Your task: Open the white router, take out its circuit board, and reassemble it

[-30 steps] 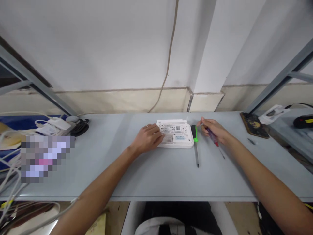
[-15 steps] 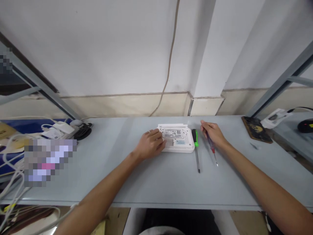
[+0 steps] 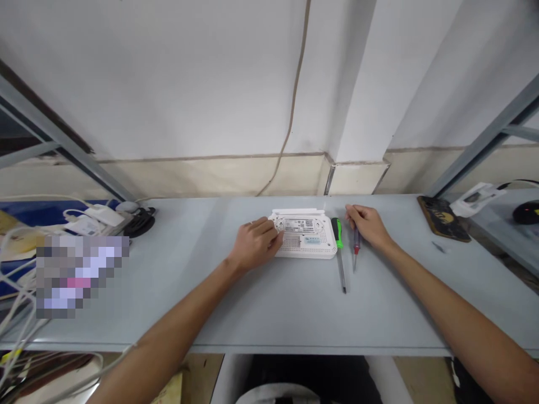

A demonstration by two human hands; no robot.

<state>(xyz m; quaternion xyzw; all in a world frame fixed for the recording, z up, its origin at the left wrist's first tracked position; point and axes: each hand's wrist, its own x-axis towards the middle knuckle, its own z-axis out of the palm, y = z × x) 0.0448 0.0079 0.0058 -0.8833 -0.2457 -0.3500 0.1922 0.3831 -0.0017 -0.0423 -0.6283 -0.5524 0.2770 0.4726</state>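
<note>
A white router-like box (image 3: 314, 242) lies on the grey table with its labelled, perforated face up. My left hand (image 3: 257, 242) grips its left end, fingers bent over the edge. Just right of the box rests a green and black screwdriver (image 3: 339, 240), its shaft toward me. Beside that, a smaller screwdriver with a red and purple handle (image 3: 356, 247) points its tip toward me. My right hand (image 3: 367, 224) is closed on this handle, the thumb and forefinger at its top.
On the right lie a dark phone (image 3: 443, 219), a white device (image 3: 475, 199) and a small blade-like piece (image 3: 438, 247). White adapters (image 3: 105, 215), cables and a black coil (image 3: 140, 222) crowd the left. Metal posts stand at both sides.
The small screwdriver has swung from pointing toward the lower right to nearly straight toward me, its tip now closer to the green one. My left hand stays on the box.
</note>
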